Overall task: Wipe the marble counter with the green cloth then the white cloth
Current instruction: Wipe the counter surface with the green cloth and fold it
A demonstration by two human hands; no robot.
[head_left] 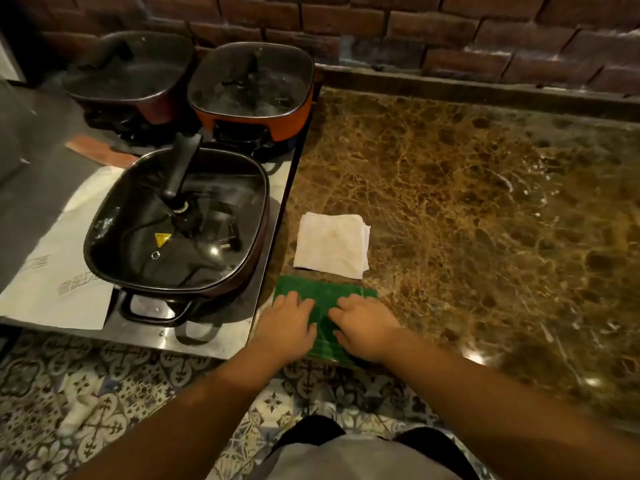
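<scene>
A folded green cloth (325, 299) lies flat at the near left corner of the brown marble counter (467, 209). My left hand (287, 323) rests palm down on the cloth's left part. On its right part my right hand (363, 327) lies the same way, fingers slightly curled at the fabric. Both hands press on the cloth rather than lift it. A folded white cloth (332, 245) sits just behind the green one, untouched.
Left of the counter, a steel surface (270, 209) holds three lidded electric pots: a black one (176, 223) near me, an orange one (252, 91) and a dark one (131, 77) behind. White paper (52, 271) lies under the near pot. A brick wall (450, 29) backs the counter.
</scene>
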